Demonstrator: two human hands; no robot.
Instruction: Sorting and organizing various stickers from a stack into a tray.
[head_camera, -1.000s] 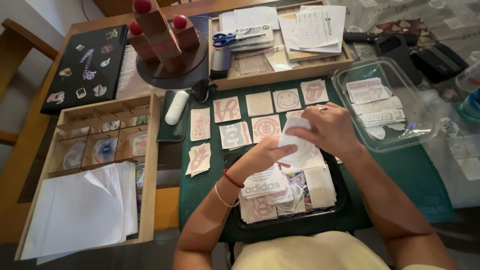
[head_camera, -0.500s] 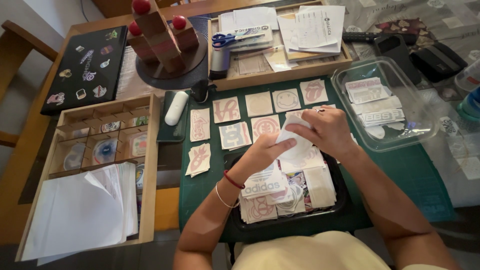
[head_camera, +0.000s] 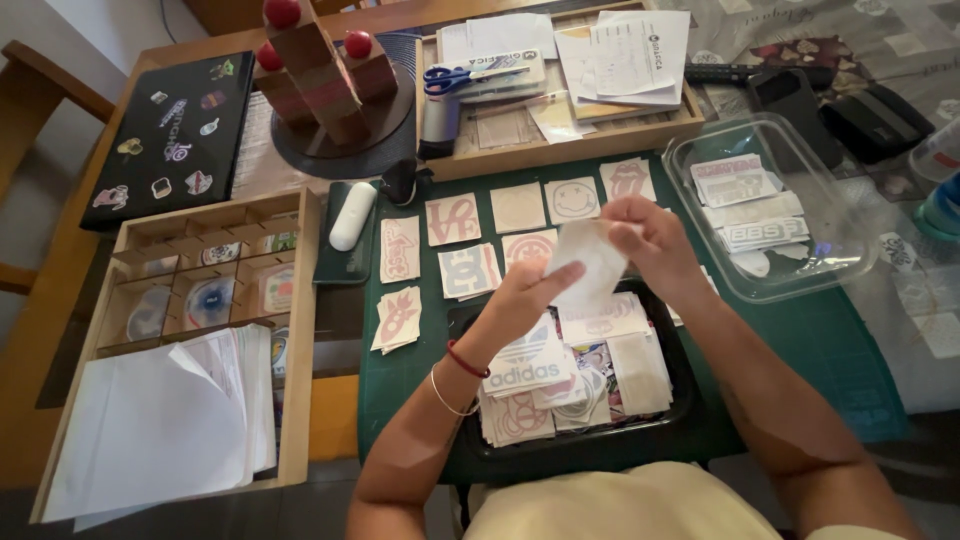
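We held a pale sticker sheet (head_camera: 590, 262) between both hands just above the far edge of the black tray (head_camera: 690, 400). Our left hand (head_camera: 525, 290) pinched its near corner with thumb and fingers closed on it, and our right hand (head_camera: 648, 235) gripped its far edge the same way. To handle it well, we judged it best to keep the sheet flat, grip only the margins, and lift it free of the loose stickers (head_camera: 560, 375) heaped in the tray. The face of the sheet was turned from us, so we could not make out its design. Our right fingertips were hidden behind the sheet, and the lower stickers in the tray were buried.
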